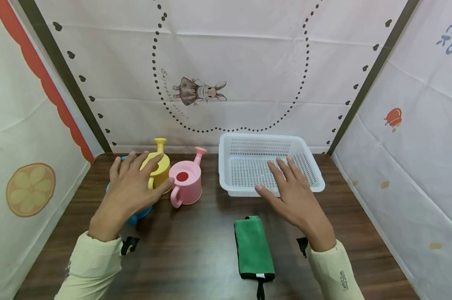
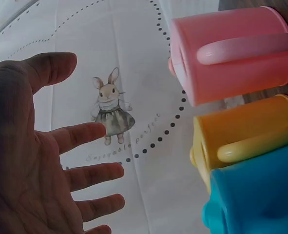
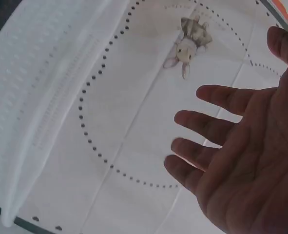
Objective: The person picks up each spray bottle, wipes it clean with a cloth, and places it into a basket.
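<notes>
My left hand [image 1: 132, 187] is spread above three toy watering cans at the left and holds nothing. The blue can [image 1: 141, 214] is mostly hidden beneath it in the head view. Beside that stand a yellow can [image 1: 162, 168] and a pink can [image 1: 188, 183] with a red opening in its top. In the left wrist view, a gap separates the hand [image 2: 41, 146] from the pink can [image 2: 236, 53], yellow can [image 2: 251, 131] and blue can [image 2: 260, 195]. My right hand [image 1: 295, 198], fingers spread, hovers over the near side of a white perforated basket [image 1: 271, 193], also holding nothing.
A folded green cloth [image 1: 254, 248] with black edging and a loop lies on the dark wood table [image 1: 196, 258], nearer me than the basket. Printed white cloth walls [image 1: 248, 75] enclose the table at the back and both sides.
</notes>
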{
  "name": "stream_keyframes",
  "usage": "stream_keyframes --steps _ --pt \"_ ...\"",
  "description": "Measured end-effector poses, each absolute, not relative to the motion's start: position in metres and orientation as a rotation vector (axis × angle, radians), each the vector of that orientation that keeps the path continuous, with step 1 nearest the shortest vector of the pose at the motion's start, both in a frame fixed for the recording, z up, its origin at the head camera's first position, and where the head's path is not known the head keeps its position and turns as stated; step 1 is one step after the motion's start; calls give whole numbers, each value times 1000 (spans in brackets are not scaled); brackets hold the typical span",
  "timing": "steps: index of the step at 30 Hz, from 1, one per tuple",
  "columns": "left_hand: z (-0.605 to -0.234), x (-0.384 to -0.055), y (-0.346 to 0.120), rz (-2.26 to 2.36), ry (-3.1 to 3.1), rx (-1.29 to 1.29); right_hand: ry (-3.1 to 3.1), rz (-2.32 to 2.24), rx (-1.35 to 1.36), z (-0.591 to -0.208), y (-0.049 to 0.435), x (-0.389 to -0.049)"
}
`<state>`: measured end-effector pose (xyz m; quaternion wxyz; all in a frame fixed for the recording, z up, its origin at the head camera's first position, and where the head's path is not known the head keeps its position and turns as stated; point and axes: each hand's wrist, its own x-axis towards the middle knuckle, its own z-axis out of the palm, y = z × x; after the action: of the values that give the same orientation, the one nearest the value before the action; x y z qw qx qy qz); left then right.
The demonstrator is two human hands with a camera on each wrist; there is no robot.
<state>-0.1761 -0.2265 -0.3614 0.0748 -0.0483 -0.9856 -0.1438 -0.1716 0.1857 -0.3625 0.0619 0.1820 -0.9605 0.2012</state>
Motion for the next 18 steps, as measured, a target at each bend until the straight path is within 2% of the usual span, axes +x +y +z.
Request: stream_keyframes --steps 9,18 --pt "-386 -178 -240 -446 -2964 -101 -3021 553 973 -425 166 -122" --pt "-407 -179 -283 -582 -2997 167 -3294 614 920 -458 170 -117"
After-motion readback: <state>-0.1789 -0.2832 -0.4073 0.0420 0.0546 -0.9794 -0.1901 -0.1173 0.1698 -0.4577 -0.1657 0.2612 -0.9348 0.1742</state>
